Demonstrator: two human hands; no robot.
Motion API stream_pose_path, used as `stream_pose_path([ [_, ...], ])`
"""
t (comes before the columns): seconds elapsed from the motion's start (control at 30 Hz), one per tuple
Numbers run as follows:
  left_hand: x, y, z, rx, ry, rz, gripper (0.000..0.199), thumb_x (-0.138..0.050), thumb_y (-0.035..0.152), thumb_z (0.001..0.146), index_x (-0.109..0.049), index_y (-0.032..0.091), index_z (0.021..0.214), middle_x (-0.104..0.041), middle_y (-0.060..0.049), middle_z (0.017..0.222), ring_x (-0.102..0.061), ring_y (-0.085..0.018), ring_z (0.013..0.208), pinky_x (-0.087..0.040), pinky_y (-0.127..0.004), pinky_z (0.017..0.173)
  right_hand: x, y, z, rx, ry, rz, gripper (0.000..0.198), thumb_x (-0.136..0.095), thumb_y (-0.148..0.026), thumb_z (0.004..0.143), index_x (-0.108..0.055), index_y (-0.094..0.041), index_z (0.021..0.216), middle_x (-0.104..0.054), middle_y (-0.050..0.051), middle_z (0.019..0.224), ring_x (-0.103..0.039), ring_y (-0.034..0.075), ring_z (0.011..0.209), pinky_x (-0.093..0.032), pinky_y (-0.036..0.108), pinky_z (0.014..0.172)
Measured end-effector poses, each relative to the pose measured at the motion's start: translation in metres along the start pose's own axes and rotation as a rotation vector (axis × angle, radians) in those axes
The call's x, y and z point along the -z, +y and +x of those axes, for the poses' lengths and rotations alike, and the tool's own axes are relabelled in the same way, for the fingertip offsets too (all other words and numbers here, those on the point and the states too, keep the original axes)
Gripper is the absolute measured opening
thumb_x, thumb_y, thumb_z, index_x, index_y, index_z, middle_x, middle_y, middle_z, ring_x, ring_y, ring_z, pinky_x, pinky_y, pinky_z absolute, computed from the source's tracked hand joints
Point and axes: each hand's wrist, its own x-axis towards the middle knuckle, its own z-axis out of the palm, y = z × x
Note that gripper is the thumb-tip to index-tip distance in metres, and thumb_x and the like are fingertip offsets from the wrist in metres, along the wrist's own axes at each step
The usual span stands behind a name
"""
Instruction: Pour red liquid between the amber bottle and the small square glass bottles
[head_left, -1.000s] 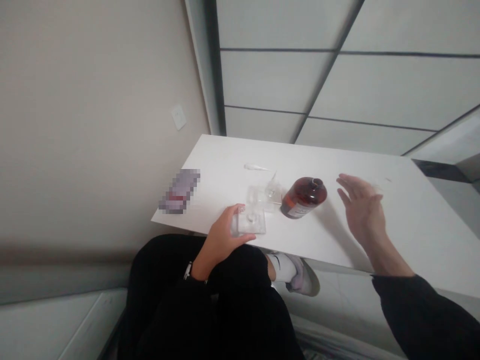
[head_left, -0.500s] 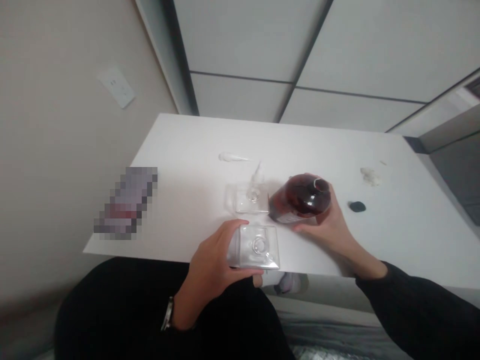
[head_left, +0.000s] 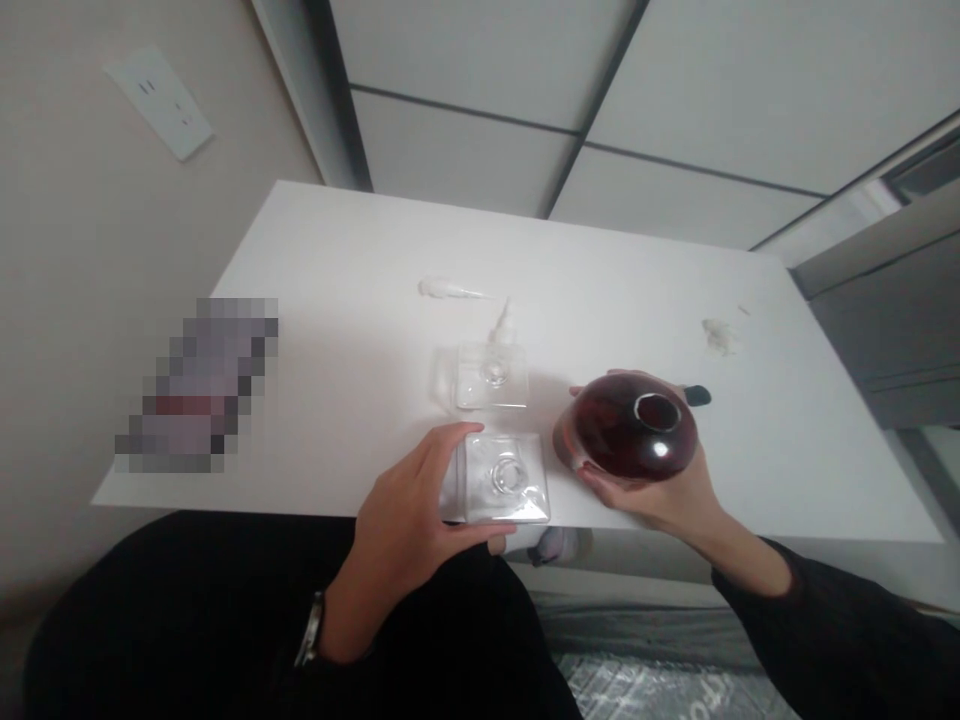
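Note:
My left hand (head_left: pixel 409 500) grips a clear square glass bottle (head_left: pixel 506 480) at the table's front edge, thumb on the near side and fingers on the far side. Its round neck has no cap on it. In my right hand (head_left: pixel 667 495) is a large dark reddish-brown bottle (head_left: pixel 622 430), held around its body with its uncapped mouth facing up toward me. Just behind the left-hand bottle stands a second clear square bottle (head_left: pixel 491 378). Beyond that lie a clear dropper-like piece (head_left: pixel 504 325) and a clear tapered piece (head_left: pixel 450 289).
A black cap (head_left: pixel 697 396) lies right of the brown bottle. A crumpled whitish scrap (head_left: pixel 718 337) is farther back on the white table (head_left: pixel 345 330). A blurred-out flat item (head_left: pixel 199 390) lies at the left. A wall with a socket (head_left: pixel 161 105) borders the left side.
The brown bottle has moved right and nearer to me, away from the rear square bottle, and now stands more upright. My left hand still grips the front bottle. The camera view has shifted.

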Motion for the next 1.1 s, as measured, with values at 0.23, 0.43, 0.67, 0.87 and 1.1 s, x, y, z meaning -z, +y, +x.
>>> stream_pose_path([
  [0.23,-0.001,0.003,0.002,0.065,-0.014,-0.036,0.082,-0.093,0.055,0.075,-0.053,0.029,0.142,-0.072,-0.008,0.137,-0.074,-0.033,0.123,-0.063,-0.044,0.098,0.023,-0.031,-0.007,0.135,-0.167,-0.157,0.084,-0.087,-0.034,0.069,-0.051,-0.031,0.145,-0.075,0.01,0.129,-0.076,0.032,0.114,-0.065,0.047,0.093],
  [0.43,-0.001,0.004,0.002,0.085,-0.014,-0.033,0.082,-0.093,0.056,0.074,-0.054,0.03,0.141,-0.072,-0.007,0.137,-0.074,-0.033,0.123,-0.063,-0.044,0.099,0.034,-0.039,-0.008,0.118,-0.293,-0.326,0.098,-0.084,-0.025,0.06,-0.049,-0.03,0.151,-0.078,0.009,0.129,-0.08,0.034,0.104,-0.068,0.046,0.081],
  [0.67,-0.002,0.005,0.002,0.061,0.003,-0.025,0.084,-0.092,0.06,0.074,-0.054,0.029,0.142,-0.072,-0.007,0.138,-0.074,-0.032,0.123,-0.063,-0.041,0.097,0.039,-0.049,0.003,0.235,-0.363,-0.402,0.095,-0.075,-0.021,0.058,-0.05,-0.03,0.15,-0.079,0.008,0.123,-0.08,0.031,0.097,-0.065,0.039,0.067],
  [0.87,-0.002,0.005,0.001,0.069,-0.009,-0.028,0.087,-0.094,0.058,0.073,-0.053,0.029,0.144,-0.071,-0.008,0.14,-0.072,-0.033,0.125,-0.063,-0.041,0.097,0.045,-0.051,0.008,0.264,-0.409,-0.465,0.096,-0.076,-0.027,0.062,-0.047,-0.033,0.154,-0.08,0.006,0.119,-0.078,0.03,0.088,-0.06,0.038,0.062],
  [1.1,-0.003,0.006,0.002,0.032,0.002,-0.012,0.089,-0.093,0.058,0.074,-0.052,0.028,0.146,-0.071,-0.009,0.141,-0.073,-0.032,0.126,-0.064,-0.041,0.095,0.048,-0.062,0.018,0.365,-0.446,-0.585,0.093,-0.07,-0.027,0.066,-0.043,-0.028,0.155,-0.08,0.008,0.116,-0.077,0.028,0.084,-0.057,0.036,0.058],
])
